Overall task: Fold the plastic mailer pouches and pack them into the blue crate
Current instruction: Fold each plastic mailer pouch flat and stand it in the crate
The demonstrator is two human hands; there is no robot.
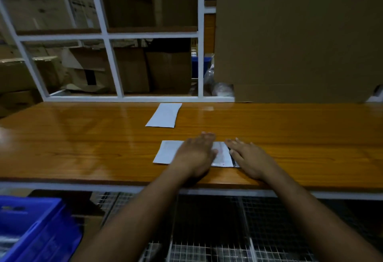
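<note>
Both hands flat: left hand [193, 154], right hand [249, 159] pressing mailer pouch [169, 151] on table [83, 137]. Looks thin, slick, floppy; best pinch edges. Blue crate [31, 230] lower left.

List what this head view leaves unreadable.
- Near pouch: its middle lies under the left hand; its right edge is under the right hand.
- Its printing: blurred, unreadable.
- Blue crate: cut off by the left and bottom edges, contents unclear.
- Far pouch: whether folded, cannot tell.
</note>
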